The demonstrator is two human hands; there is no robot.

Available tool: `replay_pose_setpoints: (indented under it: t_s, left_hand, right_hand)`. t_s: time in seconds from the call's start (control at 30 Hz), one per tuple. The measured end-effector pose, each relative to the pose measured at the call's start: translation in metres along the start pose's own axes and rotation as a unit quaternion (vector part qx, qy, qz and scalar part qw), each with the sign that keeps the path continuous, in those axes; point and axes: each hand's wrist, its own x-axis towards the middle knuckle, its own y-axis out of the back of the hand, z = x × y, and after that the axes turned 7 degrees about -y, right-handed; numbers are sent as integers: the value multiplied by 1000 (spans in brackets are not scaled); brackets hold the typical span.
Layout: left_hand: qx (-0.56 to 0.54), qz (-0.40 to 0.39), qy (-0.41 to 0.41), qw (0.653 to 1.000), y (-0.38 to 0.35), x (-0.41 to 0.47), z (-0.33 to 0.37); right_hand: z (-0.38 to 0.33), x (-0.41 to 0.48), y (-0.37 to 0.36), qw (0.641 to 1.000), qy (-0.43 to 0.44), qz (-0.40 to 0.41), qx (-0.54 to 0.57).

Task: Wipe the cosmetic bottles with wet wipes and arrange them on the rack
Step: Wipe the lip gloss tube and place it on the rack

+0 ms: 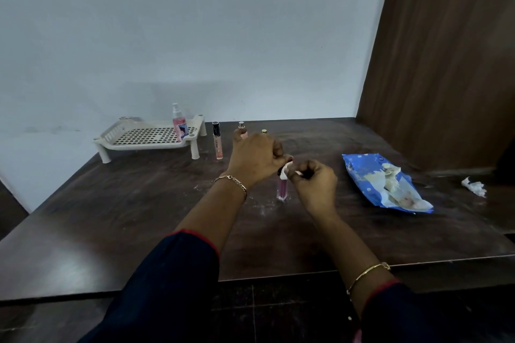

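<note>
Waiting far left on the bench (139,217): rack (150,138) with one spray bottle (179,122) already in, gloss tube (217,140) standing just right. Left hand (253,160) curled round the top of the pink tube (282,189), steadying it upright near centre; right hand (313,181) pinching a wipe (285,170) against it. Open wipe pack (384,184) right, within reach.

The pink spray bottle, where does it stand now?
The pink spray bottle stands upright on the white rack, near its right end, left of centre in the head view, beside the black-capped tube.
</note>
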Motion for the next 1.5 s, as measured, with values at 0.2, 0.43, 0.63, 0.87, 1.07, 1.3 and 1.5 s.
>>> replay_pose_setpoints:
  t_s: [0.2, 0.43, 0.63, 0.87, 1.07, 1.3, 1.5]
  left_hand:
    - [-2, -15, 4, 1000, 2, 4, 0]
    - [-64, -28, -11, 997, 6, 9, -6]
    - [-203, -101, -40, 973, 1, 12, -24]
    - [-228, -146, -40, 962, 6, 19, -20]
    - [-185, -168, -42, 967, 7, 25, -21]
    - [-182, -158, -35, 970, 6, 27, -22]
    - [-205, -168, -42, 963, 2, 28, -24]
  right_hand:
    - [28, -13, 1, 992, -22, -68, -108]
    - [9, -5, 6, 997, -23, -42, -64]
    - [-6, 13, 7, 999, 42, -22, 5]
    - [31, 10, 3, 990, -1, -107, -95]
    - [22, 1, 3, 987, 11, -97, -129]
    - [-3, 17, 6, 998, 58, -16, -12]
    - [25, 7, -4, 999, 24, -29, 29]
